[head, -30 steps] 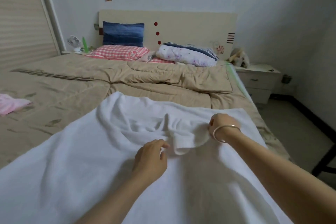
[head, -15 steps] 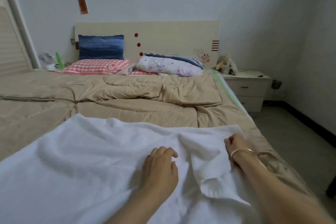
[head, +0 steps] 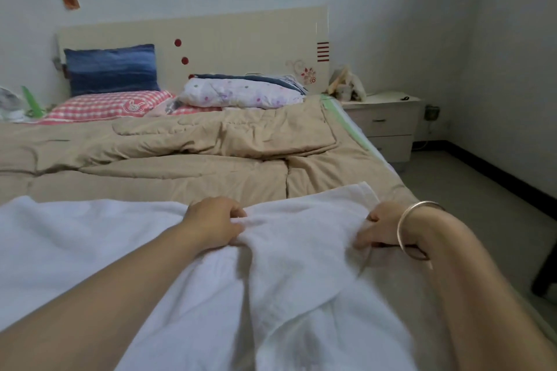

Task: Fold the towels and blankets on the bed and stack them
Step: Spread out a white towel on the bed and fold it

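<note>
Across the near end of the bed (head: 150, 187), a white towel (head: 90, 250) lies spread from eight to five o'clock. At seven the left hand (head: 215, 221) bunches its far edge, and at five the right hand (head: 382, 227) pinches near the corner. The hands are apart, probably to lift a straight fold.

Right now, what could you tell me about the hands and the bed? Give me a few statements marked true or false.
1. The left hand and the right hand both grip the towel. True.
2. The bracelet sits on the left wrist. False: it is on the right wrist.
3. The blue pillow lies flat near the hands. False: it leans upright against the headboard, at the far end.
4. A nightstand stands to the right of the bed. True.
</note>
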Demonstrator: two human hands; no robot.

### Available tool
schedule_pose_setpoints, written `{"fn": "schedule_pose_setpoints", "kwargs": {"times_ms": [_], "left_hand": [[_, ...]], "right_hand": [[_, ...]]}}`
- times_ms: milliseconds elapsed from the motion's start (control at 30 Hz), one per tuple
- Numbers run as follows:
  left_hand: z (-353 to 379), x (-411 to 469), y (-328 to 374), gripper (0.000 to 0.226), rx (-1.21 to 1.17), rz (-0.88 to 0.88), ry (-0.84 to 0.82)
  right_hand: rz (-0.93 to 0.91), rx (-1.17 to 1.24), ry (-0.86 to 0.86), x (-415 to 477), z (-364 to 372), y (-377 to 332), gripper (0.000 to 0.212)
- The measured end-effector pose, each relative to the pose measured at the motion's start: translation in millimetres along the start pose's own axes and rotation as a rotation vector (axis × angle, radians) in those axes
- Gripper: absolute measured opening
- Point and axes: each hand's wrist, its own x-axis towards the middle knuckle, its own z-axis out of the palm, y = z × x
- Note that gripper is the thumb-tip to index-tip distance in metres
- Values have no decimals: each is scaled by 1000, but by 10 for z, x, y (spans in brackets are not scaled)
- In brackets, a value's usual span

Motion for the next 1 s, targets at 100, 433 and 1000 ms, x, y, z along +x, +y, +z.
{"fn": "schedule_pose_setpoints", "kwargs": {"times_ms": [100, 433, 1000], "left_hand": [[-134, 6, 26, 13, -28, 52, 0], [-83, 58, 477, 12, -357, 240, -144], [-301, 128, 177, 19, -153, -104, -534]], "right_hand": [[36, 257, 89, 83, -20, 117, 35], [-47, 631, 510, 433, 219, 51, 25], [-40, 693, 531, 743, 332, 108, 27]]}}
